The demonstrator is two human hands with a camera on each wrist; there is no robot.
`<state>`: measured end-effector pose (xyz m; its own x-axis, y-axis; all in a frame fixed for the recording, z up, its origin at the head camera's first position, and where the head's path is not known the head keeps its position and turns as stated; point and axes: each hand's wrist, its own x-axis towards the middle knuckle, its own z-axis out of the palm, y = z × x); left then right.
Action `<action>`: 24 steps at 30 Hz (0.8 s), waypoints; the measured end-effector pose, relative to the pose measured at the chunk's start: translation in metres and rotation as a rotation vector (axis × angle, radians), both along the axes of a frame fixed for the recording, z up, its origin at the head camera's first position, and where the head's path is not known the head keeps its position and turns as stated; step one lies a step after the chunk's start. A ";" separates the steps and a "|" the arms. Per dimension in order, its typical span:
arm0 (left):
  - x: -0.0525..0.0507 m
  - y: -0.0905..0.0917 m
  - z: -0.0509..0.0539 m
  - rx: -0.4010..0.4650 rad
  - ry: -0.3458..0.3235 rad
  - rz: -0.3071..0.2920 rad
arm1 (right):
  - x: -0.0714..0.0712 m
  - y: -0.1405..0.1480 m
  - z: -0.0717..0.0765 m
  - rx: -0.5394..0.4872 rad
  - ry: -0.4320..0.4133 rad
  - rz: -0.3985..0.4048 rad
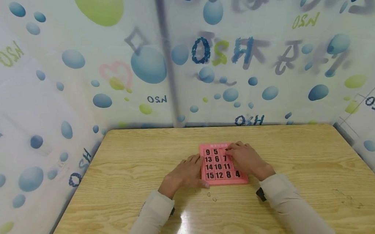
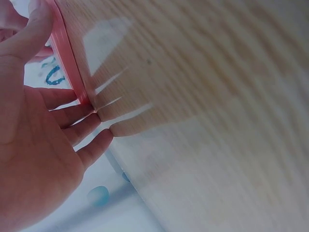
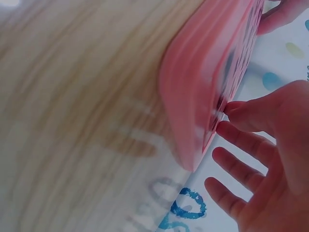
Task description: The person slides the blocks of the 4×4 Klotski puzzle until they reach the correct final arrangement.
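Note:
A pink number-tile board (image 1: 227, 182) lies flat on the table; black numbers such as 9, 5, 13 and 4 show. My left hand (image 1: 184, 173) rests at its left edge, the thumb by the near-left corner. In the left wrist view this hand (image 2: 46, 145) has extended fingers, some touching the board's side (image 2: 70, 60) and the tabletop. My right hand (image 1: 248, 160) covers the upper-right tiles. From the right wrist, thumb and index finger of this hand (image 3: 270, 154) touch the face of the board (image 3: 186, 92), other fingers loosely extended.
The wooden table (image 1: 127, 154) extends around the board, with small marks on its near side. Behind it and at both sides stand pale curtains (image 1: 191, 83) printed with blue and green dots and lettering.

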<state>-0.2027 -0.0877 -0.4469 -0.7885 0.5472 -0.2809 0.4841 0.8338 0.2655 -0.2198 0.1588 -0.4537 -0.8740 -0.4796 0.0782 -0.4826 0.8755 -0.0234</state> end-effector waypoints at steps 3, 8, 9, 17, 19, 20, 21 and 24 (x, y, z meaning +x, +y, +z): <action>0.000 0.001 0.000 0.004 -0.008 0.001 | 0.000 -0.003 0.000 0.008 -0.005 0.006; -0.001 0.001 -0.001 0.009 -0.010 -0.001 | 0.000 -0.007 -0.001 0.015 -0.026 0.006; -0.001 0.001 -0.001 0.007 -0.008 -0.001 | 0.000 -0.008 -0.001 0.017 -0.025 0.007; 0.000 0.001 0.001 0.003 0.003 -0.003 | 0.004 0.000 0.002 -0.016 -0.010 0.016; 0.000 0.001 0.001 0.007 0.003 -0.002 | 0.008 0.003 0.004 -0.020 -0.012 0.011; 0.000 0.001 0.001 0.007 0.001 -0.001 | 0.010 0.005 0.005 -0.016 -0.012 0.010; 0.000 0.001 0.001 0.009 0.001 0.000 | 0.012 0.007 0.005 -0.011 -0.011 0.009; 0.000 0.001 0.000 0.008 -0.001 0.005 | 0.016 0.011 0.006 0.005 -0.003 0.016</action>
